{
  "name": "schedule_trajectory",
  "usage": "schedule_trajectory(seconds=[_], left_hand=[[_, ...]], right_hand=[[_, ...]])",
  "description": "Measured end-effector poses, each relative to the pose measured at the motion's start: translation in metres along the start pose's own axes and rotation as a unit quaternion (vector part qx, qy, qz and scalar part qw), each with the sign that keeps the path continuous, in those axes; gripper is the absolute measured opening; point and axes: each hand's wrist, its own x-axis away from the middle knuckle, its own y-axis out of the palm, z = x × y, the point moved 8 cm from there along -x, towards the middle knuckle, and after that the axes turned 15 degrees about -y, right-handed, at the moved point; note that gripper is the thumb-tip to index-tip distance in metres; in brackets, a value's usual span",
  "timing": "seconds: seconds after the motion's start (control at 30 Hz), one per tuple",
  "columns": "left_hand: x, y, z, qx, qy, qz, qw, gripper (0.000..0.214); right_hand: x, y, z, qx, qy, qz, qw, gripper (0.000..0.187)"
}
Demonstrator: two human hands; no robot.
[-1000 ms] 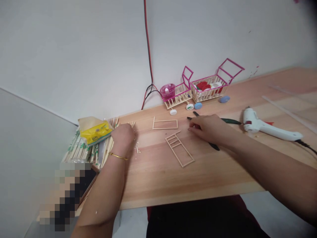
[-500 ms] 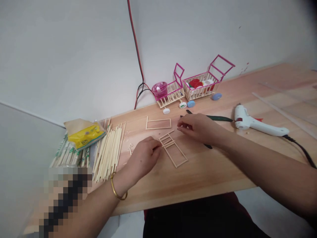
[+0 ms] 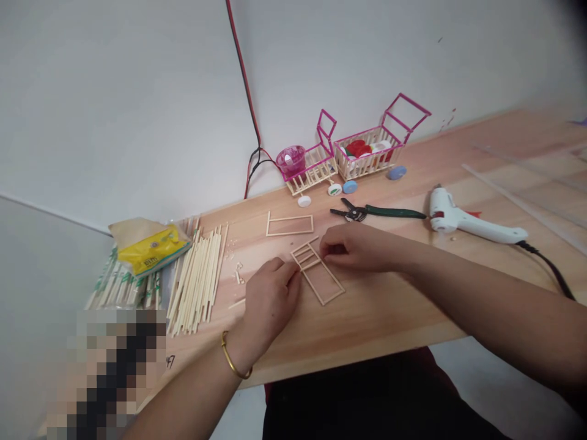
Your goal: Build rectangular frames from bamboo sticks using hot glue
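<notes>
A ladder-like frame of thin wooden sticks (image 3: pixel 326 286) lies flat on the wooden table (image 3: pixel 367 318). My left hand (image 3: pixel 270 296), with a gold bangle on the wrist, pinches the frame's left edge near its rungs. From the other side my right hand (image 3: pixel 353 247) has its curled fingertips closed on the upper right edge. A second, plain rectangular stick frame (image 3: pixel 290 225) lies just beyond, untouched.
Loose sticks (image 3: pixel 197 278) and a yellow packet (image 3: pixel 149 247) lie at the left. Green-handled pliers (image 3: pixel 380 212) and a white glue gun (image 3: pixel 463 220) with its cord lie behind my right arm. Two pink-trimmed stick carts (image 3: pixel 367 156) and bottle caps stand by the wall.
My left hand came from the stick pile to the frame's left edge. My right hand left the pliers, which now lie uncovered, and took the frame's right edge.
</notes>
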Motion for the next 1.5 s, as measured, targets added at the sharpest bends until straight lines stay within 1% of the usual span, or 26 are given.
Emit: schedule_trajectory(seconds=[0.4, 0.63, 0.87, 1.17, 1.37, 1.5], left_hand=[[0.0002, 0.0003, 0.0023, -0.011, -0.001, 0.003, 1.000, 0.018], [0.0023, 0.0013, 0.0029, -0.024, -0.001, 0.007, 1.000, 0.017], [0.0028, 0.0019, 0.0021, -0.029, -0.005, 0.008, 1.000, 0.016], [0.0020, 0.0022, 0.0027, -0.032, -0.003, 0.009, 0.999, 0.017], [0.0019, 0.0018, 0.0032, -0.032, -0.005, 0.011, 0.999, 0.018], [0.0027, 0.0019, 0.0033, -0.037, -0.007, 0.012, 0.999, 0.018]], right_hand=[[-0.0023, 0.0043, -0.0002, 0.041, 0.024, -0.001, 0.999, 0.010], [-0.0038, 0.0062, -0.0004, 0.042, 0.021, 0.003, 0.999, 0.010], [-0.0041, 0.0066, 0.0019, 0.033, 0.049, 0.001, 0.998, 0.010], [-0.0048, 0.0061, -0.0004, 0.018, 0.047, 0.007, 0.999, 0.011], [-0.0049, 0.0071, 0.0009, 0.014, 0.068, -0.001, 0.998, 0.010], [-0.0046, 0.0064, 0.0010, 0.012, 0.061, 0.005, 0.998, 0.010]])
